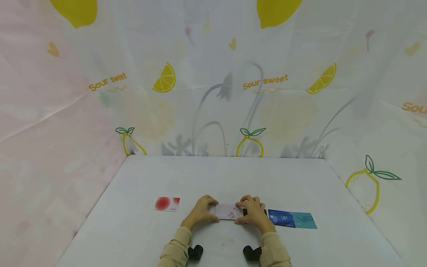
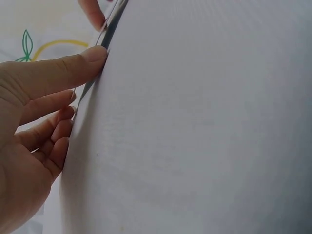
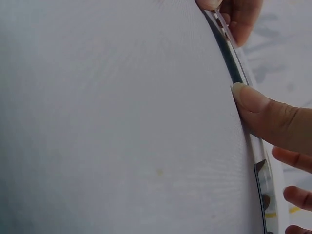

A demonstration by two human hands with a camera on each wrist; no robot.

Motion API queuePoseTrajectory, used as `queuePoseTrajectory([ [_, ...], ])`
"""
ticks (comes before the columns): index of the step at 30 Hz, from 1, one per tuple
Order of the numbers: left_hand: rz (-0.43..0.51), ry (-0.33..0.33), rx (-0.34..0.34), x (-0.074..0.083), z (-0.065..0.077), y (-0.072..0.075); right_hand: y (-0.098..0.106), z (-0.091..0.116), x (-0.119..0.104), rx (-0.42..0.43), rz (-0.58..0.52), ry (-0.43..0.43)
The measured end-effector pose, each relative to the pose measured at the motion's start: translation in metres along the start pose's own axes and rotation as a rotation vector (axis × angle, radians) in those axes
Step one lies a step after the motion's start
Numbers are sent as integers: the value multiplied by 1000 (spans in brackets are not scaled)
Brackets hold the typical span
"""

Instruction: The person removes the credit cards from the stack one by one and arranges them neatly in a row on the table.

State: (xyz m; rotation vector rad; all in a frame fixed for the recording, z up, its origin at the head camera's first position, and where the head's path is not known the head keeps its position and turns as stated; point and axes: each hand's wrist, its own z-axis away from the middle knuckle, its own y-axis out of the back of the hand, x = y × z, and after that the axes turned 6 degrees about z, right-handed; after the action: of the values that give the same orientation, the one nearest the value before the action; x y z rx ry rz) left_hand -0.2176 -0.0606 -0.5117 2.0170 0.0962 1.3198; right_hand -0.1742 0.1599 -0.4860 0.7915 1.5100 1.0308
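A whitish card [image 1: 226,211] with small reddish print lies flat near the front middle of the white table, between the two hands in the head view. My left hand [image 1: 200,213] grips its left end, thumb at the near corner and forefinger at the far one. At the right end my right hand [image 1: 256,214] grips it the same way. Both wrist views see the card edge-on as a thin dark strip, with the left thumb [image 2: 73,70] and the right thumb [image 3: 265,114] against its near edge. A black card [image 1: 245,212] is partly hidden beneath the right hand.
Left of the hands lies a white card [image 1: 162,203] with red circles. A blue VIP card [image 1: 281,218] and a teal card [image 1: 305,220] lie side by side on the right. Lemon-printed cloth [image 1: 213,107] hangs behind the table [image 1: 213,174].
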Motion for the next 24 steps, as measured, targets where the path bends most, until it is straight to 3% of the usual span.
queuePoseTrajectory([
  [7, 1, 49, -16, 6, 0, 1, 1, 3, 2, -3, 73, -5],
  [24, -73, 38, -33, 7, -5, -4, 1, 7, 10, -29, 109, -50],
])
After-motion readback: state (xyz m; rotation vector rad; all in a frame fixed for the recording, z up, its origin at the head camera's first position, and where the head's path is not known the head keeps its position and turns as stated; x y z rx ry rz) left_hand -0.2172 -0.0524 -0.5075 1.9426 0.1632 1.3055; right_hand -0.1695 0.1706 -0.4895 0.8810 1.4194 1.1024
